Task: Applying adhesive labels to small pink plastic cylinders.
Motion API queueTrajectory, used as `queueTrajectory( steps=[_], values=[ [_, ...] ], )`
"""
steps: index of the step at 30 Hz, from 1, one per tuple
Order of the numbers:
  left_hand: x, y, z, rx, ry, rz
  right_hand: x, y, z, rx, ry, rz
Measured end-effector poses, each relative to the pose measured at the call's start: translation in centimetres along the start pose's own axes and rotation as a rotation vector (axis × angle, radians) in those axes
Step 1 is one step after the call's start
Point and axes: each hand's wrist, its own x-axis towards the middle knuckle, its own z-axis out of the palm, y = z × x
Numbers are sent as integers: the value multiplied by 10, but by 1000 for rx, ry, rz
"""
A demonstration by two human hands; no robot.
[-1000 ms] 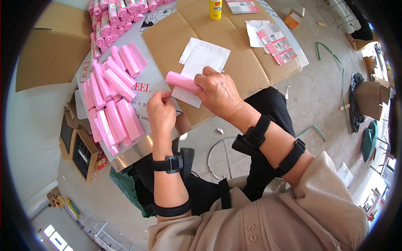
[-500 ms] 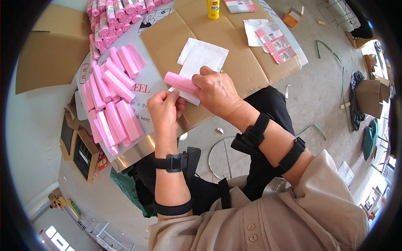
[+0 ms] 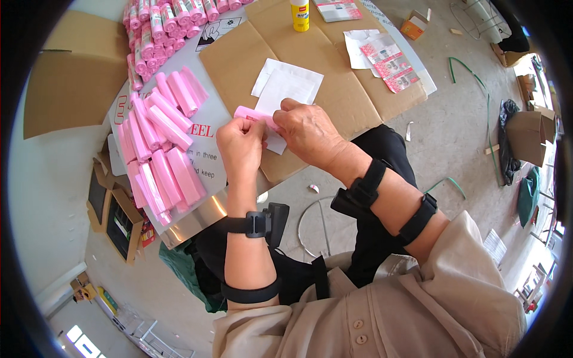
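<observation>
Between my hands, over the cardboard's near edge, is a pink plastic roll (image 3: 242, 111), probably rolled-up bags. My right hand (image 3: 311, 132) is closed around its right end. My left hand (image 3: 240, 145) pinches a paper label against the roll's near side; a bit of red print shows above the fingers, and the rest is hidden. Just beyond my hands, white paper sheets (image 3: 290, 82) lie overlapped on the flattened cardboard (image 3: 239, 56), and a white piece shows below the roll.
Plain pink rolls (image 3: 161, 128) lie in a loose heap on the left, and labelled rolls (image 3: 158, 27) are stacked behind them. A yellow glue bottle (image 3: 301, 17) stands at the far side. Printed label sheets (image 3: 391, 62) lie on the right. The table's metal edge (image 3: 200, 218) is near me.
My left hand has moved up and slightly right onto the roll, bringing the label against it. My right hand keeps hold of the roll, nearly in place.
</observation>
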Motion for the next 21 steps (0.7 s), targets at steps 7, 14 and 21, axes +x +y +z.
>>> queueTrajectory(
  steps=[7,14,21],
  values=[
    [7,8,7,140,77,1,-2,-1,-4,-26,18,-68],
    [18,2,4,118,60,106,-16,-29,11,-451,78,-337],
    [28,-4,1,124,-8,104,-20,-25,22,-608,181,-422]
  ],
)
